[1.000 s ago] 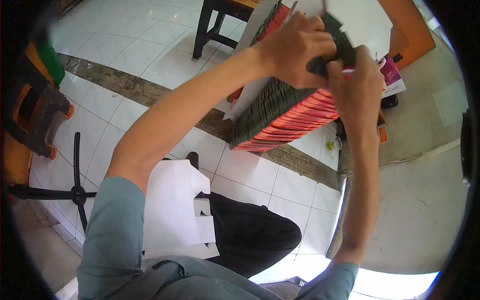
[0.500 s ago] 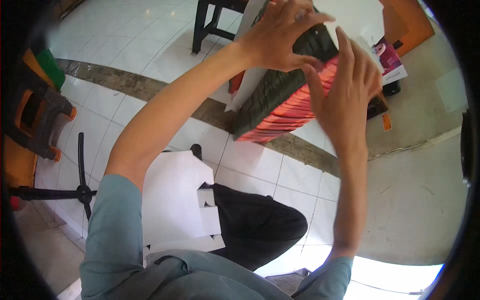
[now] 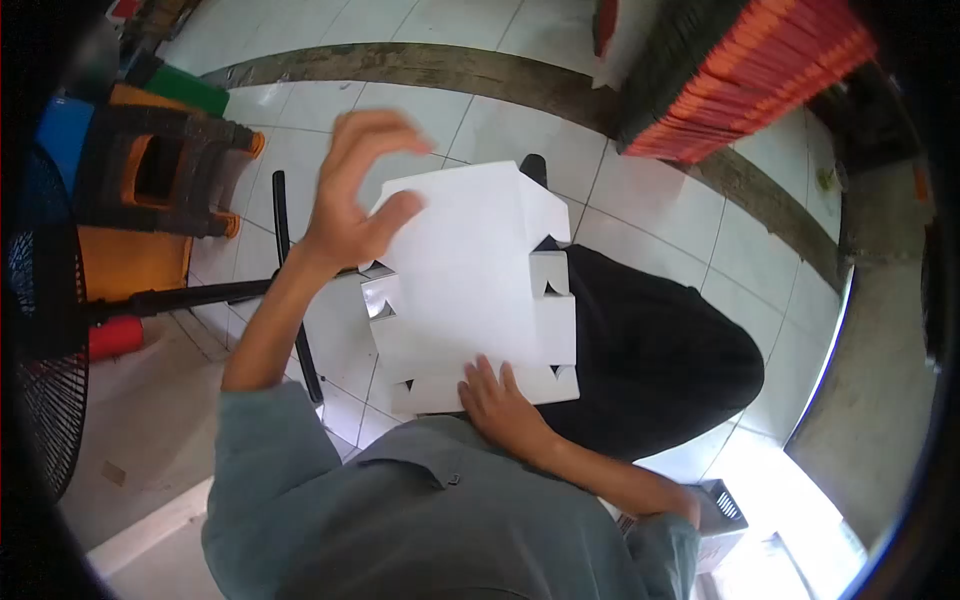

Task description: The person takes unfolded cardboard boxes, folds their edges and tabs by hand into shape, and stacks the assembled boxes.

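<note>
A white die-cut cardboard sheet (image 3: 460, 270) with notched side flaps lies across my lap. My left hand (image 3: 350, 210) hovers at its far left corner, thumb and curved fingers apart with nothing between them; the fingertips are slightly blurred. Flat on the sheet's near flap rests my right hand (image 3: 507, 408), its fingers stretched out and holding nothing. Beside the sheet, on the right, is my bent knee in black trousers (image 3: 660, 350).
A tall stack of red and black pieces (image 3: 740, 85) stands at the upper right. To the left are dark stools with orange feet (image 3: 185, 165), a black fan (image 3: 45, 350) and a red cylinder (image 3: 115, 338). A grey box (image 3: 718, 520) sits at the lower right.
Both hands have come down from the top of the red and black stack to the cardboard sheet. My right hand now touches its near flap. The view has turned down and left.
</note>
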{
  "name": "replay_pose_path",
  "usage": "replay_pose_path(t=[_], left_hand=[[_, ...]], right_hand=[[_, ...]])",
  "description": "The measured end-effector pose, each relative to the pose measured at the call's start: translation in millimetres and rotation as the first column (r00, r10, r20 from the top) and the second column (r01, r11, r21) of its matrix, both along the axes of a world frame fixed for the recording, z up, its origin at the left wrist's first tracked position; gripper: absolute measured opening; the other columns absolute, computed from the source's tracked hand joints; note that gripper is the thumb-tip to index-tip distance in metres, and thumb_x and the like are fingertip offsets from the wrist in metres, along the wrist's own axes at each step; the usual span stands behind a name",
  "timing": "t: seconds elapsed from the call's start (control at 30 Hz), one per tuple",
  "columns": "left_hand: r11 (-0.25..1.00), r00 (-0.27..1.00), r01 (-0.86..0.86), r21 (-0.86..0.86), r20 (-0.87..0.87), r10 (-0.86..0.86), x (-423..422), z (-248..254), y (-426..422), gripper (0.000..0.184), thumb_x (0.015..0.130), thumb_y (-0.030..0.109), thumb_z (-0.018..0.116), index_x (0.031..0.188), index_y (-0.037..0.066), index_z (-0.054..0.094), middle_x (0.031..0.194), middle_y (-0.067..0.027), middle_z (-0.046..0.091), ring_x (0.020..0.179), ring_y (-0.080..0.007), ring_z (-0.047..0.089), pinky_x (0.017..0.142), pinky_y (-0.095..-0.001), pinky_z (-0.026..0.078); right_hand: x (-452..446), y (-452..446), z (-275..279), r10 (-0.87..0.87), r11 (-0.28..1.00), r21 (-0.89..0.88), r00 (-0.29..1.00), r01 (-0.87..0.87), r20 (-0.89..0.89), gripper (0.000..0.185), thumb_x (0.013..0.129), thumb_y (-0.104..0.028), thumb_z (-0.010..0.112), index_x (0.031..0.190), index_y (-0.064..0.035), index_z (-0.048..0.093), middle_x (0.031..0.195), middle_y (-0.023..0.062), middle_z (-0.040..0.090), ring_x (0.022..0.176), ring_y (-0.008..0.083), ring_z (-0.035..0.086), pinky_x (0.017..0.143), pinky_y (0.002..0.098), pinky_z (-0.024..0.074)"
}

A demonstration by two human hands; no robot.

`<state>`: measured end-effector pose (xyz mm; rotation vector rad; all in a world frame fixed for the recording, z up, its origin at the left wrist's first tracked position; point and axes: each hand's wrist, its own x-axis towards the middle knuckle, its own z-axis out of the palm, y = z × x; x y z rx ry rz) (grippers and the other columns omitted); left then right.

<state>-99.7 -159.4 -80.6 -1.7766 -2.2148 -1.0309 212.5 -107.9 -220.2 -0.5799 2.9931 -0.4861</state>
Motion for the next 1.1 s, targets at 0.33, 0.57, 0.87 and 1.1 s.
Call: replay_pose_path(t=[0.33, 0.57, 0.87, 1.1], left_hand=[[0.997, 0.942, 0.077, -0.008, 0.329, -0.070, 42.5, 48.0, -52.2, 0.052, 0.095, 0.049, 0.053, 0.094, -0.002, 0.063, 0.095, -0.0148, 0.064, 0.091, -0.0259, 0.059, 0.082, -0.0369, 0.045], [0.929, 0.849, 0.357, 0.096, 0.382, -0.365, 75.8, 71.4, -35.7, 0.058, 0.101, 0.049, 0.039, 0.080, 0.004, 0.069, 0.069, -0.0072, 0.068, 0.082, -0.0293, 0.070, 0.080, -0.0439, 0.051], [0.948, 0.912, 0.310, -0.077, -0.257, -0.319, 110.3, 23.1, 10.1, 0.051, 0.092, 0.030, 0.058, 0.133, 0.001, 0.047, 0.127, -0.0190, 0.057, 0.118, -0.0367, 0.057, 0.103, -0.0536, 0.042], [0.814, 0.830, 0.558, -0.160, 0.116, -0.546, 158.9, 14.0, 60.6, 0.040, 0.073, 0.014, 0.072, 0.110, 0.003, 0.065, 0.103, -0.0121, 0.070, 0.093, -0.0292, 0.070, 0.093, -0.0423, 0.053]], right_hand=[[-19.1, 17.1, 48.1, -0.132, 0.665, -0.711, 0.973, 0.228, 0.189, 0.019, 0.083, -0.015, 0.068, 0.094, -0.0031, 0.060, 0.083, 0.0122, 0.062, 0.077, 0.0295, 0.062, 0.073, 0.0405, 0.0487], [-9.5, 88.2, 133.4, -0.461, 0.575, -0.817, 0.841, 0.040, -0.284, 0.031, 0.067, 0.000, 0.066, 0.098, -0.0037, 0.067, 0.076, 0.0072, 0.061, 0.070, 0.0256, 0.057, 0.074, 0.0369, 0.0461], [17.4, 133.2, 180.8, -0.457, 0.826, -0.564, 0.575, -0.010, -0.679, 0.008, 0.073, -0.009, 0.059, 0.077, -0.0074, 0.066, 0.074, 0.0041, 0.063, 0.070, 0.0199, 0.061, 0.078, 0.0429, 0.0416], [33.4, 112.8, 192.6, -0.524, 0.845, -0.387, 0.429, 0.369, -0.736, 0.012, 0.084, -0.016, 0.069, 0.092, -0.0083, 0.067, 0.089, 0.0032, 0.063, 0.081, 0.0188, 0.059, 0.083, 0.0455, 0.0435]])
